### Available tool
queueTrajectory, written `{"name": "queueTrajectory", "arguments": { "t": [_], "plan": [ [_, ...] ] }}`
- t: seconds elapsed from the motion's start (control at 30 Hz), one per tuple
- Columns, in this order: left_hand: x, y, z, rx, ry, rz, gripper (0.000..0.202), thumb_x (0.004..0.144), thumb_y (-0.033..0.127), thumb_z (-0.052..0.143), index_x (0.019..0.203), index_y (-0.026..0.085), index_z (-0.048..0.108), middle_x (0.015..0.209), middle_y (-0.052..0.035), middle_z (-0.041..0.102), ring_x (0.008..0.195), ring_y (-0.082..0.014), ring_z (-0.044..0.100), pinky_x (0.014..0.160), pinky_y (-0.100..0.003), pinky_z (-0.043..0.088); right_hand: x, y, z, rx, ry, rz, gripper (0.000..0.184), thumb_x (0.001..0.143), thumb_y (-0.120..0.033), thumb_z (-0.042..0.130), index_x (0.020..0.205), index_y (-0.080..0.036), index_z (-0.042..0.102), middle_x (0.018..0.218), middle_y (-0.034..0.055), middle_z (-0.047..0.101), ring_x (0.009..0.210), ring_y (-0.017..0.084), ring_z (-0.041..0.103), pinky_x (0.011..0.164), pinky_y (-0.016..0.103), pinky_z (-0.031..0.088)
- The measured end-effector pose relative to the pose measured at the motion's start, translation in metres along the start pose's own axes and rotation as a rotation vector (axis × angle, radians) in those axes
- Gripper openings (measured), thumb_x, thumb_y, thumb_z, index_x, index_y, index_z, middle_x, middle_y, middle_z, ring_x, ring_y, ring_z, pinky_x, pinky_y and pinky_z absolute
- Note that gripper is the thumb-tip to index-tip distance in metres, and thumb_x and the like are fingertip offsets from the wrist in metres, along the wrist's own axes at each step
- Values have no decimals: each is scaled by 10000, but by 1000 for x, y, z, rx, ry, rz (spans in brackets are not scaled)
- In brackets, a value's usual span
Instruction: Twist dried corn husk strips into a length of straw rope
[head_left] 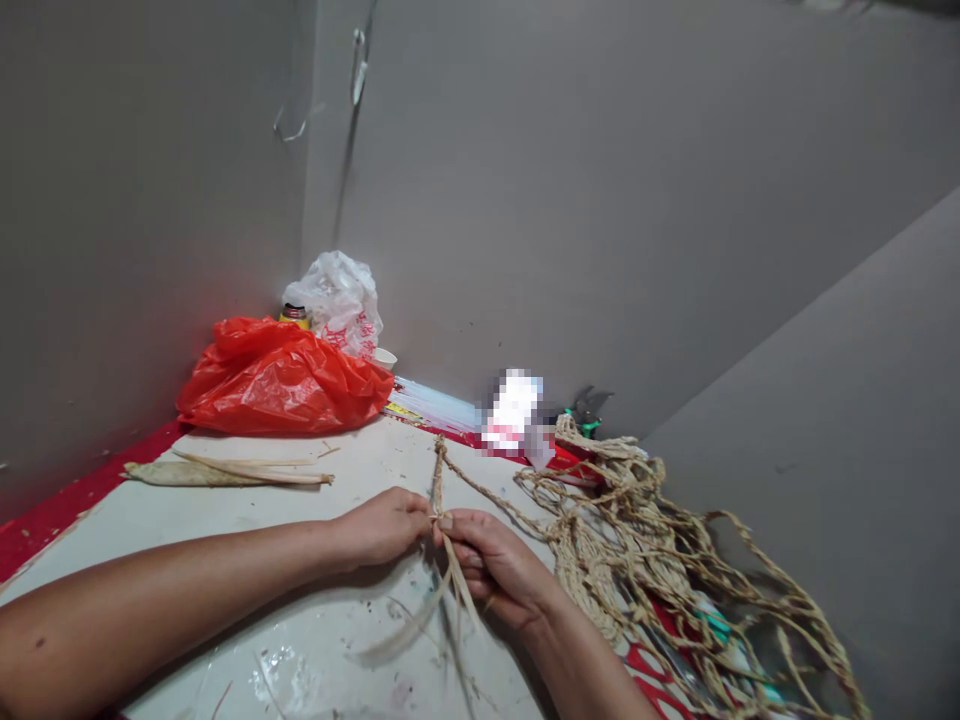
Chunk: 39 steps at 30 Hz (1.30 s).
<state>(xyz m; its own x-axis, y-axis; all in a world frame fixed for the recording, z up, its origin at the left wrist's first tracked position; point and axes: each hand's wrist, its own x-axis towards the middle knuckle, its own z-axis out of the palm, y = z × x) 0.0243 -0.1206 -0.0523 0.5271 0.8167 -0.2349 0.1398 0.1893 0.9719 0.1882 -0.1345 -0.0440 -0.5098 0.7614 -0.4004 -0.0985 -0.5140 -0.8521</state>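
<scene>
The braid (pixel 438 478) was pale tan and fibrous, plaited narrow at its far end and splitting nearer into loose, flat strands (pixel 459 580), too blurred to count. It lay over the middle of the white, spotted desk (pixel 300 630), the left hand (pixel 386 527) and the right hand (pixel 491 565) both pinching it where the strands parted. One thin, twisted cord (pixel 499 500) ran from its far end to a tangled heap of rough rope (pixel 660 530). Dry, papery husks (pixel 202 473) lay leftward, before two crinkled plastic bags: one red bag (pixel 289 380), one whitish bag (pixel 337 295).
</scene>
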Motion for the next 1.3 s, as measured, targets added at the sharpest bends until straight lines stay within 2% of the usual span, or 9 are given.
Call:
{"name": "queueTrajectory", "arguments": {
  "t": [0.07, 0.17, 0.3, 0.43, 0.53, 0.63, 0.87, 1.07, 1.3],
  "plan": [
    [2, -2, -2, 53, 32, 76, 174, 641, 271, 456, 639, 132, 560, 550, 24, 478, 511, -82, 349, 531, -227, 279, -1, -1, -2, -88, 17, 4, 241, 722, -356, 639, 664, -140, 549, 417, -119, 260, 358, 18, 91, 355, 182, 49],
    [4, -2, -6, 98, 10, 77, 176, 660, 293, 467, 612, 137, 533, 575, 19, 498, 540, -88, 377, 542, -227, 291, 0, -1, -4, -296, 53, -39, 295, 738, -396, 617, 615, -143, 530, 418, -105, 270, 370, 32, 132, 374, 207, 72],
    [0, 3, -8, 124, -23, -14, 239, 700, 371, 512, 605, 152, 503, 485, 68, 377, 455, -64, 271, 458, -220, 193, 2, -1, -2, -641, 140, -139, 320, 755, -410, 586, 596, -144, 506, 483, -75, 300, 442, 55, 210, 420, 217, 143],
    [-4, 10, -6, 82, -20, -158, 256, 707, 412, 535, 631, 168, 519, 382, 97, 280, 363, -56, 163, 423, -238, 93, 2, 1, 4, -915, 239, -242, 259, 803, -301, 486, 592, -151, 485, 544, -41, 359, 523, 85, 297, 476, 217, 234],
    [-3, 9, -4, 72, 11, -166, 206, 696, 354, 534, 621, 163, 541, 372, 93, 288, 355, -55, 167, 427, -238, 99, 1, 4, 8, -1043, 288, -304, 241, 814, -256, 453, 598, -154, 488, 565, -24, 439, 559, 102, 365, 510, 222, 267],
    [1, 2, -3, 53, 50, -85, 159, 669, 259, 497, 567, 145, 540, 410, 69, 367, 402, -55, 239, 450, -228, 162, -2, 4, 8, -1124, 304, -316, 253, 832, -260, 433, 609, -157, 497, 588, -4, 517, 581, 120, 425, 529, 231, 283],
    [6, -6, -4, 81, 108, -19, 167, 645, 258, 480, 551, 137, 546, 459, 51, 438, 465, -69, 309, 494, -230, 220, -8, -5, 3, -1184, 296, -308, 282, 854, -285, 394, 618, -168, 495, 622, 16, 549, 617, 144, 470, 573, 247, 318],
    [3, -5, -1, 14, 61, 40, 193, 638, 285, 482, 559, 131, 565, 537, 15, 550, 531, -93, 424, 568, -225, 325, -8, -6, 16, -928, 248, -110, 280, 821, -264, 365, 601, -167, 510, 490, -35, 415, 474, 105, 373, 463, 225, 271],
    [3, -10, -1, 30, 21, 72, 225, 670, 280, 448, 529, 139, 551, 516, 4, 554, 508, -103, 452, 558, -230, 350, -11, 2, 30, -782, 255, -74, 291, 792, -270, 353, 660, -155, 585, 411, -8, 531, 406, 114, 445, 450, 212, 333]
  ]
}}
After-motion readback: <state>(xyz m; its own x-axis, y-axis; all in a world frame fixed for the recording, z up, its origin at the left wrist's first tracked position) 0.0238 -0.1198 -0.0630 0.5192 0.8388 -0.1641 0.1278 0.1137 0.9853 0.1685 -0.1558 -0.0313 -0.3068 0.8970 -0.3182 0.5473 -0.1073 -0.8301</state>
